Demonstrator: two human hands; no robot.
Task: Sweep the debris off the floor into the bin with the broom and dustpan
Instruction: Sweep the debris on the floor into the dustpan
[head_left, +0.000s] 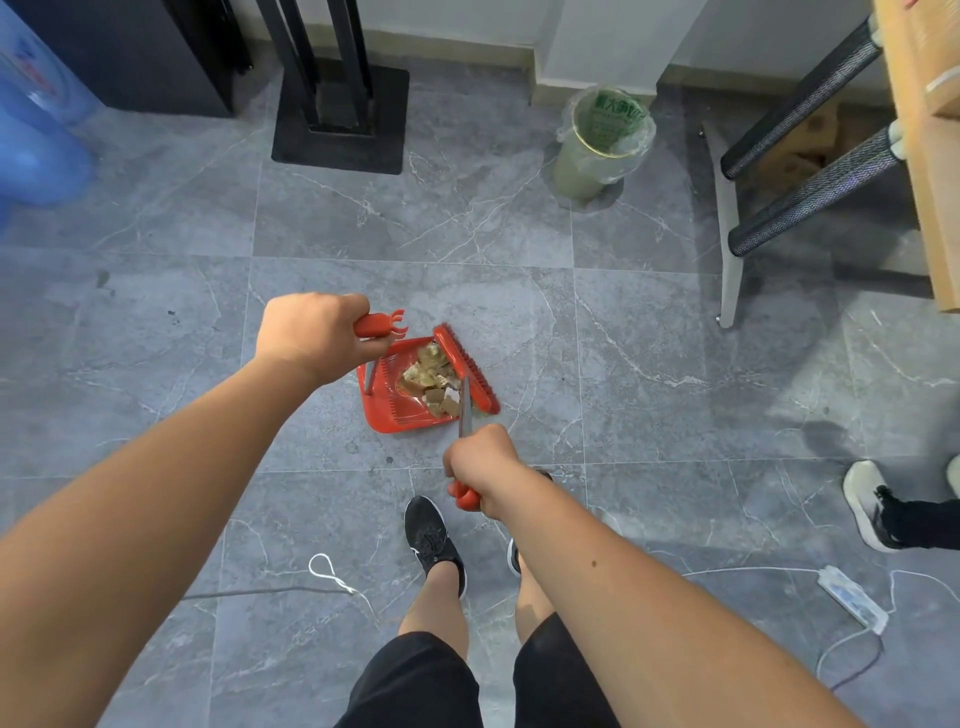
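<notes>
The grey tiled floor (649, 322) filled the view. A bin (576, 166) with a clear plastic liner stood by the far wall, well apart from the tools. Nearer, in the middle of the floor, a red dustpan (384, 410) sat on the tiles with its open edge to the right. The red broom (467, 369) head lay along that edge, bristles down against the pan's lip.

The left hand (311, 332) gripped the red top of the dustpan's handle, fingers curled round it. The right hand (480, 460) held the broom's shaft near its red end, fingers closed about it.

The debris (428, 376), a pile of brownish scraps, lay inside the dustpan just beside the broom head. A white power strip (852, 597) lay on the floor at lower right.
</notes>
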